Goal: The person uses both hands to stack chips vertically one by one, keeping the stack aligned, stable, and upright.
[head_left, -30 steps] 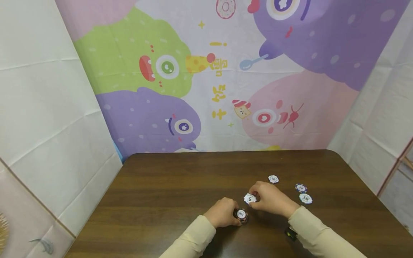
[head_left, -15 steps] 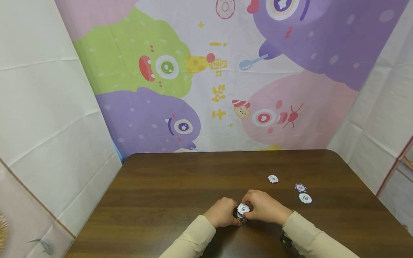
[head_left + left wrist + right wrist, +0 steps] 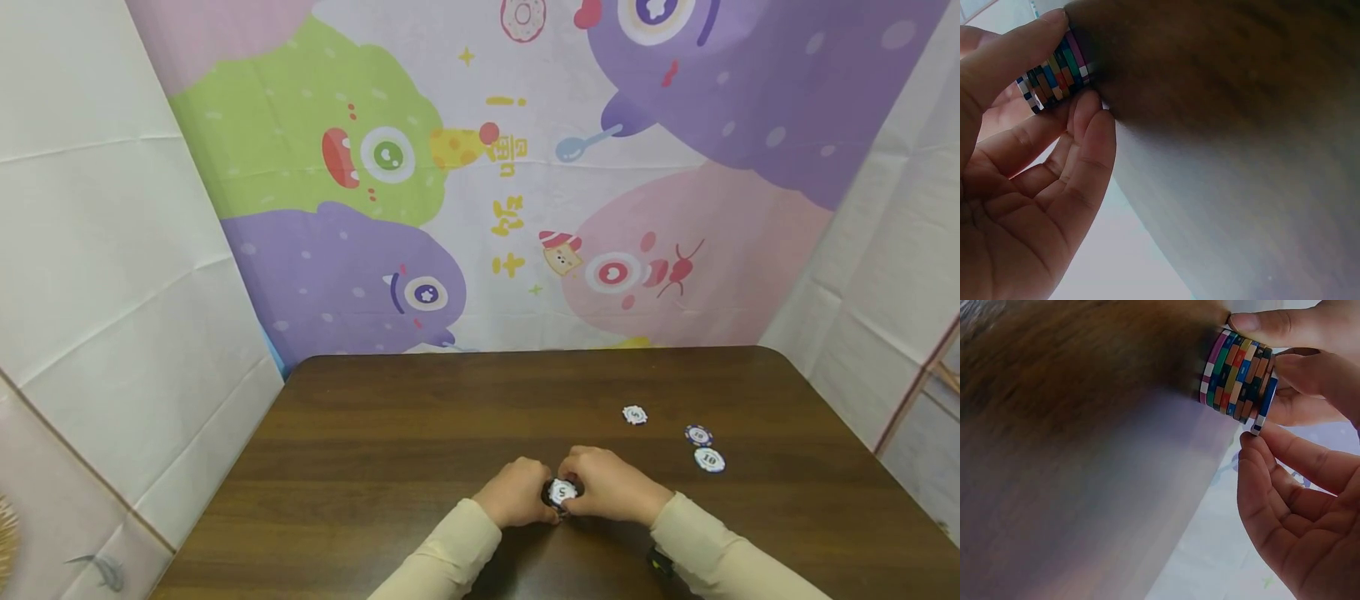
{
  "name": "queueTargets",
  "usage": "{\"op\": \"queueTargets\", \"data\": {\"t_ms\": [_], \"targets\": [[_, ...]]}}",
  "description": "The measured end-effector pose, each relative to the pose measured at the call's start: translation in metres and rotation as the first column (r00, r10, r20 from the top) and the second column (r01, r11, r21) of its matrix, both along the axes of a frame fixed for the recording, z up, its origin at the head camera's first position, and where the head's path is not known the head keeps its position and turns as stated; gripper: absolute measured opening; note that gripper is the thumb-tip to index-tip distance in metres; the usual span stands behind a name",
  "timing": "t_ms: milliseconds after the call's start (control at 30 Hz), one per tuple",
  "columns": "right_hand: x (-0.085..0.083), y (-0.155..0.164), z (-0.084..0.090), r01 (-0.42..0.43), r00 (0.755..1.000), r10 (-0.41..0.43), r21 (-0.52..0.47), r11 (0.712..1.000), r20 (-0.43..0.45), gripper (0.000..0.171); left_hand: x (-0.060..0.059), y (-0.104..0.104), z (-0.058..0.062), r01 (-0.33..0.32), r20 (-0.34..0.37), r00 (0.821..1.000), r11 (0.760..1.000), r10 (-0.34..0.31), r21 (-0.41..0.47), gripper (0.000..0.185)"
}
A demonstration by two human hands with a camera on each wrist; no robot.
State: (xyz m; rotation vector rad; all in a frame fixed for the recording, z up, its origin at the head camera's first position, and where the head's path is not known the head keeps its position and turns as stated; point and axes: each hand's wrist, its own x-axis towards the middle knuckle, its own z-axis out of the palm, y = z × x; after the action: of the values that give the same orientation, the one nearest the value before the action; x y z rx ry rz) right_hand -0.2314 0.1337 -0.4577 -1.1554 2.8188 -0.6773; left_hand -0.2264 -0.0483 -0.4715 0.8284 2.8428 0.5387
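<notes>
Both hands meet at the stack of chips [image 3: 561, 493] near the front of the brown surface [image 3: 390, 433]: the left hand [image 3: 519, 493] grips its side, while the right hand [image 3: 606, 483] pinches the top white chip [image 3: 1261, 419]; three loose chips [image 3: 697, 435] lie well apart to the right

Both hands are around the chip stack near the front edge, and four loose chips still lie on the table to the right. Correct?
Not quite: the head view shows three loose chips, not four. The rest holds: the left hand and right hand are around the chip stack on the table.
</notes>
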Motion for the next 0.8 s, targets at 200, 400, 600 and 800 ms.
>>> {"op": "queueTargets", "data": {"t_ms": [200, 400, 600, 800], "targets": [[0.0016, -0.0015, 0.0017, -0.004, 1.000, 0.004, 0.000, 1.000, 0.010, 0.022, -0.0006, -0.0002, -0.0010, -0.005, 0.002, 1.000, 1.000, 0.005, 0.004, 0.025], [0.0024, -0.0020, 0.0013, -0.008, 1.000, 0.008, 0.000, 1.000, 0.022, 0.022, -0.0004, -0.0002, -0.0012, -0.002, 0.001, 1.000, 1.000, 0.002, 0.015, 0.025], [0.0009, -0.0026, -0.0019, -0.010, 1.000, 0.010, 0.003, 1.000, 0.011, 0.021, -0.0002, -0.0001, -0.0008, 0.005, -0.013, 1.000, 1.000, -0.004, 0.017, 0.025], [-0.0001, -0.0031, -0.0034, -0.011, 1.000, 0.011, 0.005, 1.000, 0.001, 0.021, -0.0003, -0.0005, -0.0016, 0.008, -0.001, 1.000, 0.999, -0.008, 0.032, 0.025]]}}
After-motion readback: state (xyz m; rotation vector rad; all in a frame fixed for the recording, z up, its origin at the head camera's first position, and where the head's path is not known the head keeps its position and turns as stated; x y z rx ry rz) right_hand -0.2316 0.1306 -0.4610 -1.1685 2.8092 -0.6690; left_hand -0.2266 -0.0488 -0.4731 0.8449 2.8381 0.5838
